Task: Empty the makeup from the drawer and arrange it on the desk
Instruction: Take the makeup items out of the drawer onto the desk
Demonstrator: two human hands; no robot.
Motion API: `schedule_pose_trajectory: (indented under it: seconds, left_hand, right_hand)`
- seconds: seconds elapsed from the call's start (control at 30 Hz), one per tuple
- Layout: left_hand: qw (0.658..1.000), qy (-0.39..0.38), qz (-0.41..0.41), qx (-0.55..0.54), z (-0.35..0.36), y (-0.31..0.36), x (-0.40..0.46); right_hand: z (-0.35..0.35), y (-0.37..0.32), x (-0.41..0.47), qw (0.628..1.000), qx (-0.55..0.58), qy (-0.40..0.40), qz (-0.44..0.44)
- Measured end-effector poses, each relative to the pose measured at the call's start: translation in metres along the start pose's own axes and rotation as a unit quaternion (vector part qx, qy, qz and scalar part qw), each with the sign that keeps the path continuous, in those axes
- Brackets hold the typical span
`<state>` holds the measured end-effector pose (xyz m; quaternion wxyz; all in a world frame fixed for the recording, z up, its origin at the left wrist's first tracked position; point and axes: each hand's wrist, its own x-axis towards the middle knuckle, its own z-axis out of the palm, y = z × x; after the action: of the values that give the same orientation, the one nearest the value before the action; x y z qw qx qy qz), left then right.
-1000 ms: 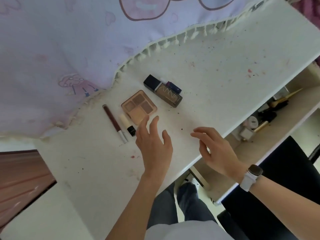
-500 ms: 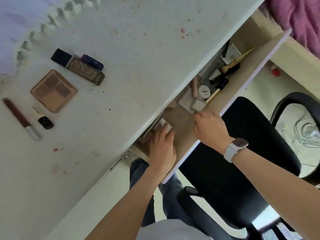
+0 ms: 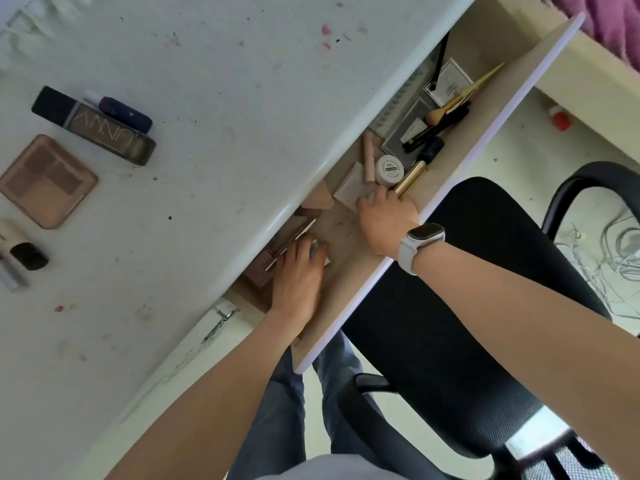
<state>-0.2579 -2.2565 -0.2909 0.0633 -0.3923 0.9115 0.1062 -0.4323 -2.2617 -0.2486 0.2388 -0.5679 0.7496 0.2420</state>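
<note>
Inside the drawer point(image 3: 437, 188), the left hand point(image 3: 298, 276) gripped a small case point(image 3: 320, 255); the right hand's point(image 3: 387, 216) grip couldn't be told.

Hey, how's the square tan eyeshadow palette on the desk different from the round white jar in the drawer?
The square tan eyeshadow palette is flat with four brown pans showing; the round white jar is a squat cylinder with a printed lid. The palette lies on the white desk, already set out; the jar still sits in the open drawer, just beyond the right hand. The palette looks the wider of the two. Neither is being held.
</note>
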Motion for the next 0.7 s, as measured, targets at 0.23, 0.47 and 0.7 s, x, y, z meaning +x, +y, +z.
schedule_pose_trajectory:
  seconds: [0.23,0.47,0.7]
  left_hand:
    - [0.995,0.029,0.035,0.086,0.008,-0.002,0.007]
    - [0.995,0.038,0.039,0.082,0.011,-0.009,-0.003]
    - [0.998,-0.056,0.023,0.031,0.006,-0.004,-0.006]
  right_hand:
    - [0.004,0.000,0.013,0.997,0.024,0.071,-0.018]
    - [0.007,0.001,0.015,0.998,0.017,0.045,-0.049]
    - [0.002,0.001,0.007,0.998,0.026,0.023,-0.054]
